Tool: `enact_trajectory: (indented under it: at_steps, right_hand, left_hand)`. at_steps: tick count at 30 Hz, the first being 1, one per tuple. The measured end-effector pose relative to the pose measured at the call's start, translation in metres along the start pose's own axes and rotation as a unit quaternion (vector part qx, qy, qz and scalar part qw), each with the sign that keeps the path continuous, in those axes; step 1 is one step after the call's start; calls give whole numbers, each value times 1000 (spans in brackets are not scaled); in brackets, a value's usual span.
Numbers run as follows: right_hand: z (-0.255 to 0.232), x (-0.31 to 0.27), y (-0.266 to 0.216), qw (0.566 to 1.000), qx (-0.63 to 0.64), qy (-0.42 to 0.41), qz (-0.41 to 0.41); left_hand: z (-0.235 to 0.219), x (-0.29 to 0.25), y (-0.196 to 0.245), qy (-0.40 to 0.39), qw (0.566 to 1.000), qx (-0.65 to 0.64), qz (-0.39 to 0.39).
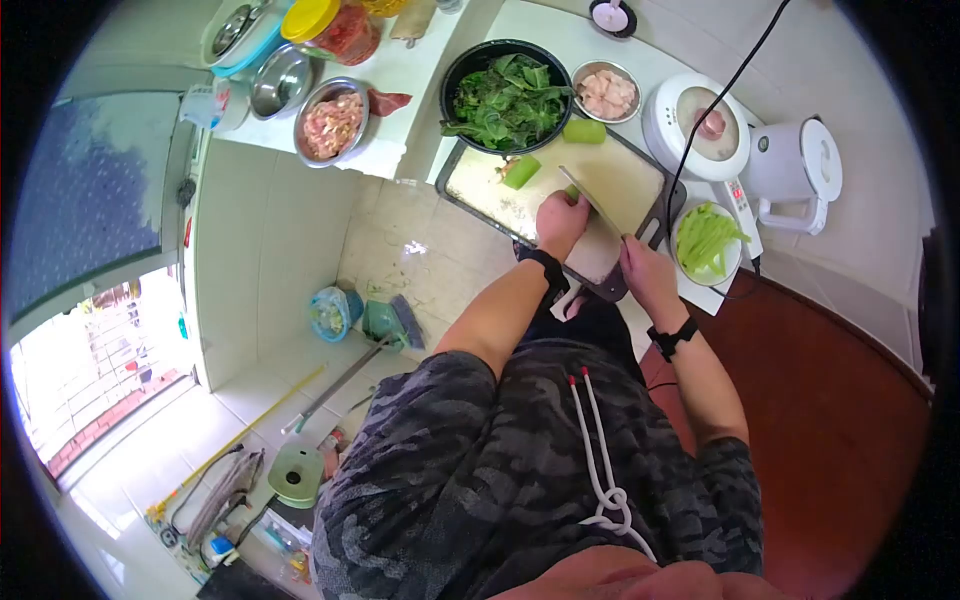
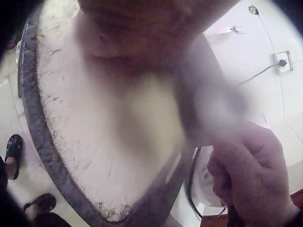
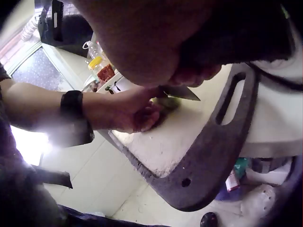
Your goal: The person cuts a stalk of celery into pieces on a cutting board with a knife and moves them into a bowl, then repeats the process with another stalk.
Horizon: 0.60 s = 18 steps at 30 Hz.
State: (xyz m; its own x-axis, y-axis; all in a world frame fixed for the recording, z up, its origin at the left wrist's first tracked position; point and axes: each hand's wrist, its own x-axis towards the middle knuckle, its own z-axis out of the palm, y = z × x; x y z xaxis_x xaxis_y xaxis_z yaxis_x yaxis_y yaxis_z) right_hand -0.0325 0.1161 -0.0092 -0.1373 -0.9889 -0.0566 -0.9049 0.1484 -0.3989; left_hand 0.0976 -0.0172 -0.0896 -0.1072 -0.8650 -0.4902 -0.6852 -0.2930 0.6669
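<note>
My left hand [image 1: 562,222] holds a thick green vegetable stem piece [image 3: 169,102] down on the cutting board [image 1: 630,185], fingers curled over it. The board is pale with a dark speckled rim and a handle slot. My right hand [image 1: 648,272] grips a kitchen knife [image 1: 588,198] by its handle. Its blade stands right beside the left fingers, at the green piece. In the right wrist view the blade tip shows past the stem. Two more green stem chunks lie at the board's far side, one [image 1: 520,172] near the left and another [image 1: 584,131] near the back.
A black bowl of leafy greens [image 1: 510,100] and a bowl of pale meat [image 1: 606,92] stand behind the board. To the right are a plate of green strips [image 1: 708,245], a white cooker [image 1: 697,125] and a white kettle [image 1: 797,165]. Minced meat [image 1: 333,125] sits on the left counter.
</note>
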Motion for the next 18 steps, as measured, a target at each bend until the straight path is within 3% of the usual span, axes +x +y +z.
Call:
enact_trajectory:
  at_steps: [7,9,13,18]
  right_hand:
    - [-17,-2,9,998,31,-50,6]
    - [-12,9,15,990,16,-139,15]
    - [15,20,21,992,57,-110,10]
    - [-10,13,22,987,56,-147,17]
  left_hand:
    - [-6,-2,11,-12,1000,5,-11]
    - [-2,-2,8,-10,1000,-18,-16]
    - [2,-9,9,21,999,-35,-23]
    - [5,-7,10,29,999,-17,-23]
